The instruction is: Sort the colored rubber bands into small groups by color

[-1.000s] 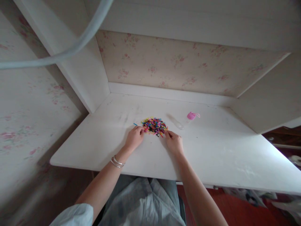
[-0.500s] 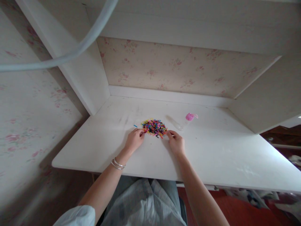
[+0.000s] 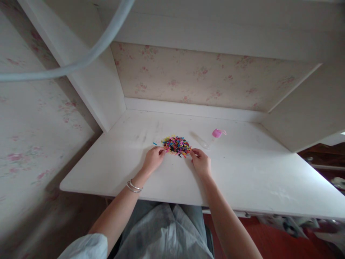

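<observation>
A heap of small, brightly coloured rubber bands lies on the white desk, pink, yellow, blue, orange and black mixed together. At its left edge is my left hand, with thumb and fingers closed in a pinch against the bands. My right hand pinches at the right edge of the same heap. What sits between the fingertips of either hand is too small to make out. To the right, a clear plastic container lies on its side, near a pink lid with a loop.
One loose blue band lies left of the heap. The white desk has a low back ledge and side panels. A pale curved tube crosses the upper left of the view.
Both hands stay at the heap's edges with only slight finger movement. A magenta piece seen at my left fingertips before is less visible now.
</observation>
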